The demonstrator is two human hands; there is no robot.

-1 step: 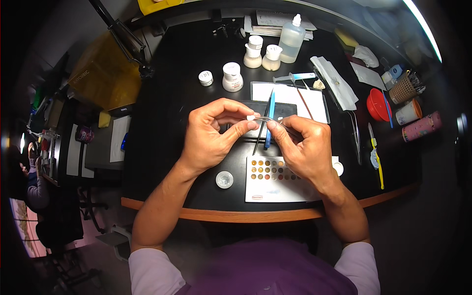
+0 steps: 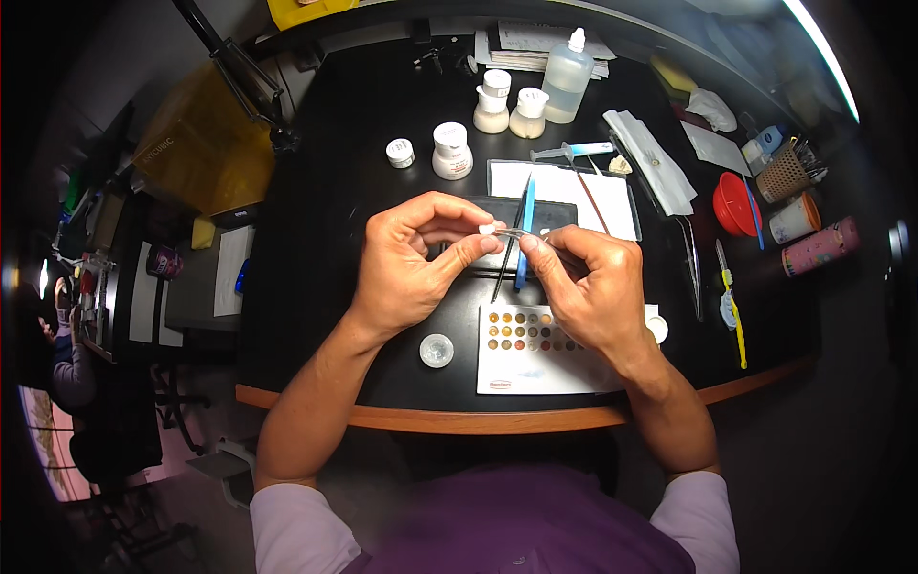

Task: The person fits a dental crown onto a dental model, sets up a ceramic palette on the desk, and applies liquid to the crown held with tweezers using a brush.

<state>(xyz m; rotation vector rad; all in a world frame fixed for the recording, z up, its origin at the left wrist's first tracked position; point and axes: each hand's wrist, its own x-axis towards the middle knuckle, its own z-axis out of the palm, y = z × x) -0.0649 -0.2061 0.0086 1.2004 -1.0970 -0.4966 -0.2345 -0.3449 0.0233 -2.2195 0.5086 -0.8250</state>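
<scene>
Fingertips of both hands pinch a small white piece [image 2: 490, 230] on thin metal tweezers [image 2: 512, 232].

Person seen from above, head cam. Wears a purple top w/ short sleeves; sleeve hems look paler, almost white-pink, ending approx. at the elbows. Forearms bare below that. Left hand [image 2: 413, 260] and right hand [image 2: 595, 287] bare: no gloves, no rings, no watch or wristband visible.

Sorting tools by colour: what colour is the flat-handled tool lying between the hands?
Blue handled tool, shown best in the head view, beside a thin dark tool.
</scene>
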